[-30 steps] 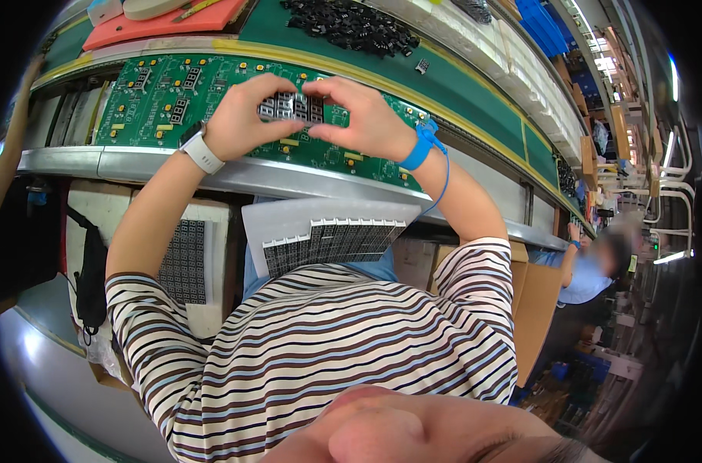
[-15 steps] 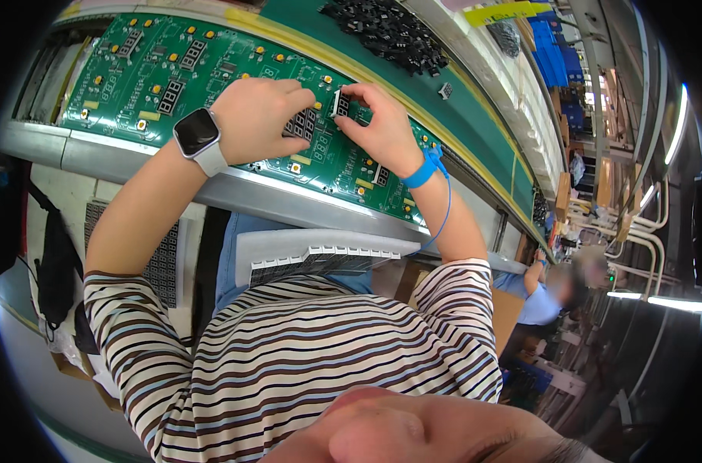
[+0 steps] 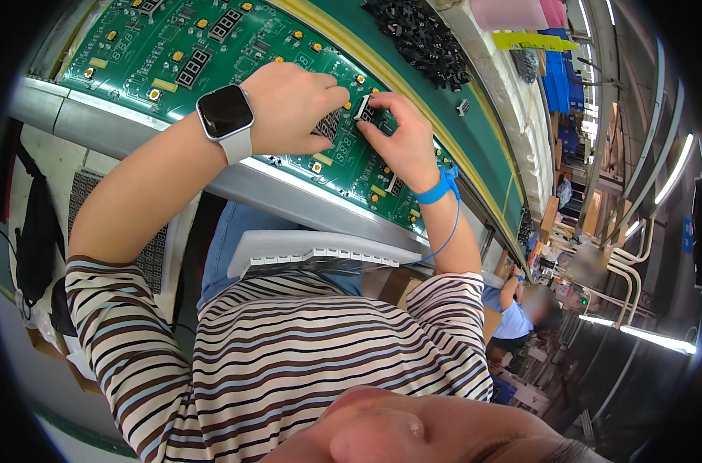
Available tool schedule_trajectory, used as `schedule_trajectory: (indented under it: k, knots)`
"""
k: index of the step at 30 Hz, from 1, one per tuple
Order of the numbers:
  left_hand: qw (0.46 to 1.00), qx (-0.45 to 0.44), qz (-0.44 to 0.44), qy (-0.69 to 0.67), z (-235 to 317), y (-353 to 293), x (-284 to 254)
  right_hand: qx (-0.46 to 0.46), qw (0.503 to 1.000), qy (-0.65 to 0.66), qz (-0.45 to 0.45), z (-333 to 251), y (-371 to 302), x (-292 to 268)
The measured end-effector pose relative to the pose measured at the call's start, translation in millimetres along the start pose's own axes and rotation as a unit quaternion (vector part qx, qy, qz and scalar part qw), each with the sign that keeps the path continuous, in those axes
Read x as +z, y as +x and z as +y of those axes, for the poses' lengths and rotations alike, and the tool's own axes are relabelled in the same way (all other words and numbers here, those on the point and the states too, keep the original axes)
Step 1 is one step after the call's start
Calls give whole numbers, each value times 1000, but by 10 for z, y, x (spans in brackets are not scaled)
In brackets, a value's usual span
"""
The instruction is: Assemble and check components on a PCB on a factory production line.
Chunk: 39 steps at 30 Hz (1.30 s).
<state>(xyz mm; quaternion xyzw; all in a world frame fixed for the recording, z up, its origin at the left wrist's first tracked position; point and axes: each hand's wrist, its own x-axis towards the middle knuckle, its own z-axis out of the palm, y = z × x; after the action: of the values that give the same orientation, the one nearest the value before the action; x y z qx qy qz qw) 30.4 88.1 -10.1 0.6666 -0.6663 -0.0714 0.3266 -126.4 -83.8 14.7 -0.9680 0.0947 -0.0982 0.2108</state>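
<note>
A green circuit board (image 3: pixel 146 62) spreads in front of me, dotted with yellow-topped buttons and several black digit displays. My right hand (image 3: pixel 405 139) pinches a small white-edged digit display (image 3: pixel 363 107) between thumb and forefinger, tilted on edge at the board's far side. Just left of it, my left hand (image 3: pixel 289 108) is curled low over the board. Its thumb and forefinger close around the ends of another digit display (image 3: pixel 329 127) on the board, partly covered by the fingers.
A white foam tray (image 3: pixel 251 247) with a row of displays rests at my lap. Beyond the board, a green belt (image 3: pixel 490 147) carries a pile of black parts (image 3: pixel 420 38) and one loose display (image 3: pixel 463 107). A blue strap cord (image 3: pixel 455 220) hangs from my right wrist. Another person (image 3: pixel 513 316) works far right.
The view has shifted, so board and hands appear farther right. Both hands keep their holds; the right-hand display stays tilted at about the same place on the board.
</note>
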Motion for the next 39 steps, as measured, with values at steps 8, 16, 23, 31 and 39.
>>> schedule_trajectory:
  k: [8, 16, 23, 31, 39]
  knots:
    - [1000, -11, -17, -2, 18, -8, -25, -30, 998, -60, 2, -74, -21, -27]
    - [992, 15, 89, -87, 2, -15, 28, -149, 989, -9, 17, -379, -11, -63]
    - [988, 32, 105, -110, 3, -47, 93, -134, 990, -24, 25, -433, -56, 2]
    - [995, 33, 77, -52, -23, -41, 30, -93, 994, -50, 10, -415, -304, 0]
    - [1000, 11, 22, -6, -18, -40, -9, -85, 995, -59, -13, -387, -365, 32]
